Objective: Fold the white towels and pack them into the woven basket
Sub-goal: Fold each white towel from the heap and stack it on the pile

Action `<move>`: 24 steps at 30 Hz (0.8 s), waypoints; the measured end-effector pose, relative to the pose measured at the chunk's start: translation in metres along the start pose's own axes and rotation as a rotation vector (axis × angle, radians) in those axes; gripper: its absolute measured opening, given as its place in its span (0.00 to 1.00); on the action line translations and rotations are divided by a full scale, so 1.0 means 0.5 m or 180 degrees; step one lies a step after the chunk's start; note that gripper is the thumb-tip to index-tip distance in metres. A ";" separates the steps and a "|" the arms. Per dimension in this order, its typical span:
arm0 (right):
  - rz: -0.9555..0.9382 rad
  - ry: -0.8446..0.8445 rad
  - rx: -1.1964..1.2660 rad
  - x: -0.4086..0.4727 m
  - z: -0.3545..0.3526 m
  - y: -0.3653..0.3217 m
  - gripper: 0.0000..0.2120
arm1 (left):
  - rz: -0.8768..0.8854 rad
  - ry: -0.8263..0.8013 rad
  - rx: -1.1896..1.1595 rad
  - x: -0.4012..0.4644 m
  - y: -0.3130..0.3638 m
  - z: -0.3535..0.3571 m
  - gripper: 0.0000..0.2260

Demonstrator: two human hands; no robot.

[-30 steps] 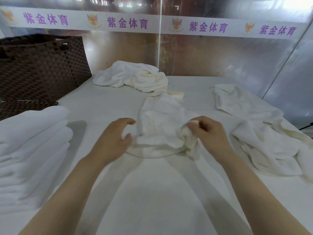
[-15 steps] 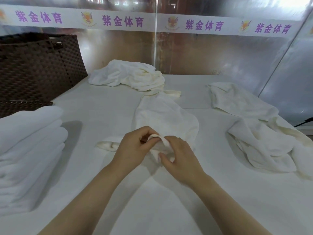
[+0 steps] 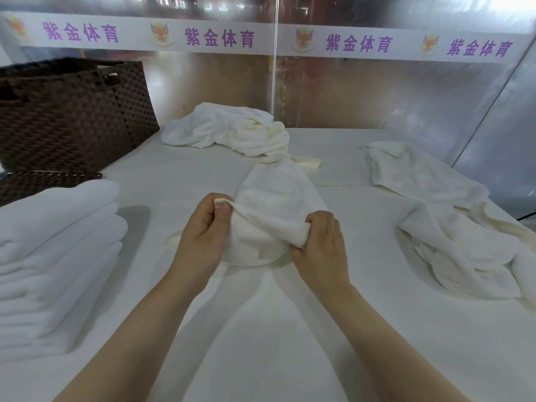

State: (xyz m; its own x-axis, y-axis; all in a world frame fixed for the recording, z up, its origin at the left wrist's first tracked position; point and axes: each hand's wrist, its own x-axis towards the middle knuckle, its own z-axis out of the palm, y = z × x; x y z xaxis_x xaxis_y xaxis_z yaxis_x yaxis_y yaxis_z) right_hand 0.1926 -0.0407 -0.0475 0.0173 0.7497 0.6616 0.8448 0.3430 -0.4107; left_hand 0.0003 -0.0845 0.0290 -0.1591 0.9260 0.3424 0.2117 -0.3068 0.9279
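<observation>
Towel in hand: a white towel (image 3: 278, 198) lies on the table (image 3: 261, 329) straight ahead of me, its near end lifted off the surface between my two hands.

Long axis: runs away from me, from my hands toward the far crumpled heap; the far end rests flat on the table, a cream tip showing beyond it.

Left hand (image 3: 203, 236): fingers and thumb pinch one near corner, raised a little above the cloth.

Right hand (image 3: 322, 245): fingers curled round the bunched near edge on the other side, lower than my left.

Nearer hand: neither by much; the near edge spans between them, so my judgement is that the next move needs both, drawing apart to spread that edge before a fold.

Basket: the woven basket (image 3: 66, 117) stands at the far left, well apart from the held towel and nearer my left arm; I cannot see inside it.

Count, folded: one stack of folded towels (image 3: 52, 256) at my near left, in front of the basket; layers too soft-edged to count surely.

Count, unfolded: the one in hand, a far heap (image 3: 229, 129), and a right-hand spread (image 3: 441, 213); whether each of these is one towel or more I cannot tell.

Progress: by my judgement, midway; nothing visibly packed.
</observation>
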 end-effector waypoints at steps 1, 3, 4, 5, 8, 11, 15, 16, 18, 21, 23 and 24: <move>0.0065 0.0028 0.0106 0.004 -0.003 0.006 0.24 | -0.0043 0.0120 -0.0017 0.001 -0.003 -0.004 0.11; 0.0329 -0.0003 0.0238 0.017 -0.018 0.027 0.22 | -0.0107 0.0374 -0.0054 0.008 -0.013 -0.019 0.10; 0.0470 -0.0051 0.0220 0.024 -0.029 0.039 0.21 | -0.0116 0.0479 -0.0041 0.013 -0.018 -0.030 0.10; 0.0543 -0.0111 0.0136 0.034 -0.039 0.052 0.18 | -0.0130 0.0576 -0.0045 0.018 -0.025 -0.042 0.10; 0.0282 -0.0260 -0.0317 0.068 -0.062 0.088 0.12 | -0.0205 0.0818 -0.0155 0.036 -0.040 -0.073 0.10; 0.0242 -0.0280 -0.0508 0.102 -0.070 0.127 0.11 | -0.0183 0.1082 -0.0170 0.050 -0.046 -0.096 0.11; 0.0516 -0.0091 -0.0315 0.127 -0.099 0.183 0.14 | -0.0165 0.1648 -0.0275 0.068 -0.048 -0.144 0.12; 0.0625 -0.0057 -0.0255 0.129 -0.109 0.192 0.16 | -0.0187 0.1788 -0.0279 0.071 -0.052 -0.157 0.12; 0.0887 -0.0042 -0.0123 0.129 -0.123 0.204 0.18 | -0.0178 0.1900 -0.0187 0.074 -0.060 -0.173 0.14; 0.1125 -0.0076 0.0251 0.117 -0.127 0.193 0.16 | -0.0172 0.1589 0.0117 0.074 -0.058 -0.150 0.13; 0.0926 -0.0456 0.0547 0.105 -0.123 0.159 0.16 | -0.0228 0.1084 0.0372 0.069 -0.048 -0.113 0.11; 0.0831 -0.0759 0.0716 0.098 -0.120 0.136 0.17 | -0.0219 0.0775 0.0460 0.066 -0.044 -0.094 0.09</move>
State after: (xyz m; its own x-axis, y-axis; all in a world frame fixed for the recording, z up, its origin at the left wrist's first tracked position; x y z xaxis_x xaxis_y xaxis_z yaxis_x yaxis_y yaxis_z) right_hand 0.2831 -0.0146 -0.0051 0.0687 0.9288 0.3641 0.6902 0.2193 -0.6896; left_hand -0.0548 -0.0573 0.0266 -0.4010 0.8580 0.3209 0.3248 -0.1944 0.9256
